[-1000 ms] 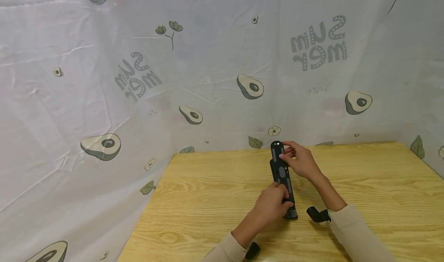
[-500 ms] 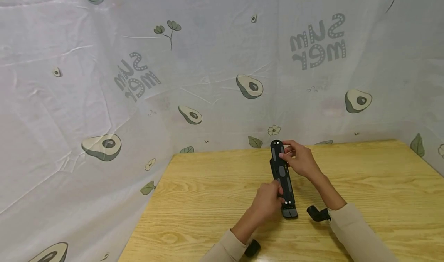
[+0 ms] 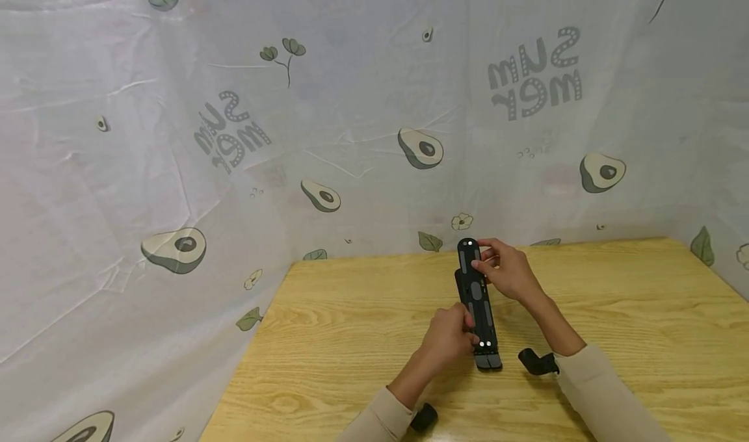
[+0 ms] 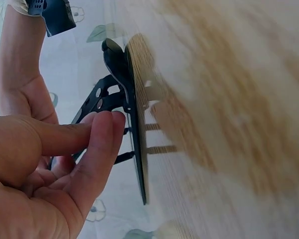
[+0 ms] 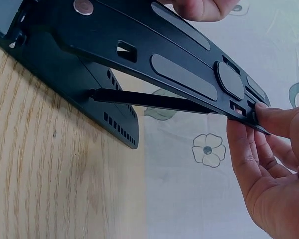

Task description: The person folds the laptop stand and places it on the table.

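Observation:
A black folding laptop stand [image 3: 483, 322] with grey pads rests on the table, its upper plate [image 5: 139, 55] tilted up from the base [image 5: 119, 119]. A thin strut [image 5: 149, 99] runs between the two. My right hand [image 3: 506, 273] pinches the upper plate near its raised far end, thumb on top and fingers beneath. My left hand [image 3: 449, 333] is at the plate's left edge by the lower, hinged end. Its thumb and fingers are curled together there [image 4: 84, 159], and the exact contact is hidden behind the fingers.
The wood-grain table [image 3: 339, 338] carries the stand near its back edge. A pale cloth [image 3: 363, 104] printed with avocados hangs behind. Black wrist-worn pieces [image 3: 537, 362] sit by the sleeves.
My left hand has drawn back slightly leftward from over the plate's lower end to its edge, uncovering two rivets. The right hand keeps its pinch in place.

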